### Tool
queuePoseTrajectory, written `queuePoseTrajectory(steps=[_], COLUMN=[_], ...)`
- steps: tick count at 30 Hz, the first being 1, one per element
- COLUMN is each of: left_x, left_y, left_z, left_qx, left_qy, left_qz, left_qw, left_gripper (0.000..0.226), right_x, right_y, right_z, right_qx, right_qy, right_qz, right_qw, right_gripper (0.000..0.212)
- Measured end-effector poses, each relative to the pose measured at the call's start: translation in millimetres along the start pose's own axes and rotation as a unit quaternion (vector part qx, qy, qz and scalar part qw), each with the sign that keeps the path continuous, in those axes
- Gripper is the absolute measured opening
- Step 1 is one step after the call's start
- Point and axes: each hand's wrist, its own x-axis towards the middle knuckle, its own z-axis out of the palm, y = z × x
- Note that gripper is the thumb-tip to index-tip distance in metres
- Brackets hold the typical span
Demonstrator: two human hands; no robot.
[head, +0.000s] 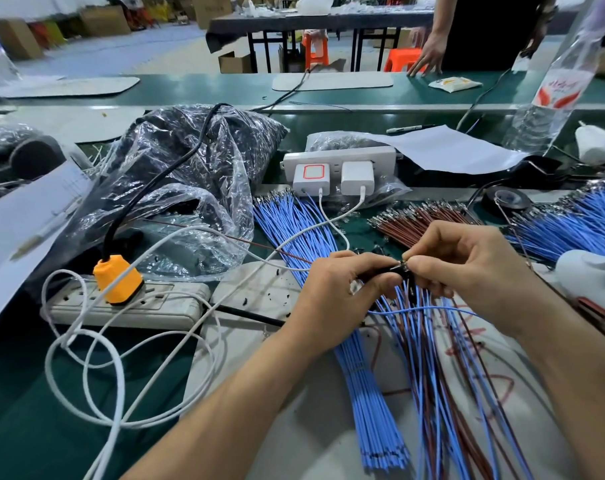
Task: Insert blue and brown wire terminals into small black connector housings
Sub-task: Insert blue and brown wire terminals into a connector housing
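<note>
while both hands meet over the bench centre, left hand (339,292) pinches a small black connector housing (384,271) between thumb and curled fingers. right hand (467,265) pinches a wire terminal (405,262) right at the housing's end, the two hands' fingertips almost touching. cannot tell if the terminal is seated, or which wire colour it belongs to. one blue wire (432,308) loops out just below the hands. mixed blue and brown wires (439,382) fan down from under the hands toward the near edge, lying on a white mat (252,296).

outward: long blue wire bundle (294,233) runs from behind the left hand down to the near edge, terminals at its far end. brown wire bundle (415,220) lies just behind the right hand. second blue bundle (571,223) sits far right. white socket block (339,157) with two white chargers (357,176) stands behind the bundles; white cables (121,375) coil at left. white power strip (148,306) with orange plug (119,278) sits left, clear plastic bag of dark parts (197,157) behind it. black tape roll (507,199), paper sheet (443,150) and clear bottle (554,91) are at rear right. another person's hand (427,60) rests on the bench's far side.
</note>
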Motion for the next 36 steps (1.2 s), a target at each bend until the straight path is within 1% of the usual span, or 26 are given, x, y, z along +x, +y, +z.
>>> queuePoseTrajectory(steps=[4, 7, 9, 12, 13, 15, 20, 23, 26, 30, 34, 36], left_x=[0, -1, -1, -1, -1, 0, 0, 0, 0, 0, 1, 1], left_y=[-3, -4, -5, -7, -9, -11, -10, -8, -9, -11, -12, -12], left_z=[-1, -1, -1, -2, -2, -3, -3, -2, -2, -1, -1, -2], left_qx=[-0.039, -0.056, -0.061, -0.069, -0.075, -0.088, -0.134, -0.134, -0.133, -0.141, -0.215, -0.222], left_qy=[-0.001, -0.004, -0.015, -0.031, -0.030, -0.027, -0.041, -0.055, -0.062, -0.046, -0.018, -0.011], left_qz=[-0.018, -0.030, -0.036, -0.049, -0.054, -0.063, -0.078, -0.081, -0.082, -0.085, -0.095, -0.099], left_qw=[0.999, 0.998, 0.997, 0.996, 0.995, 0.994, 0.987, 0.986, 0.986, 0.985, 0.972, 0.970], left_gripper=[0.018, 0.018, 0.017, 0.015, 0.015, 0.015, 0.010, 0.009, 0.009, 0.011, 0.011, 0.010], right_x=[0, 0, 1, 2, 2, 2, 3, 2, 2, 4, 3, 4], right_y=[2, 4, 7, 11, 11, 11, 12, 10, 11, 15, 17, 18], right_z=[5, 6, 5, 6, 6, 8, 6, 3, 2, 4, 13, 17], right_qx=[0.080, 0.126, 0.121, 0.093, 0.105, 0.127, 0.085, 0.075, 0.083, 0.148, 0.242, 0.250], right_qy=[-0.008, -0.025, -0.032, -0.045, -0.048, -0.052, -0.055, -0.062, -0.063, -0.058, -0.042, -0.032], right_qz=[0.011, 0.026, 0.028, 0.026, 0.031, 0.037, 0.016, 0.014, 0.021, 0.046, 0.050, 0.044], right_qw=[0.997, 0.991, 0.992, 0.994, 0.993, 0.990, 0.995, 0.995, 0.994, 0.986, 0.968, 0.967], right_gripper=[0.006, 0.011, 0.005, 0.006, 0.005, 0.012, 0.007, 0.016, 0.018, 0.016, 0.013, 0.013])
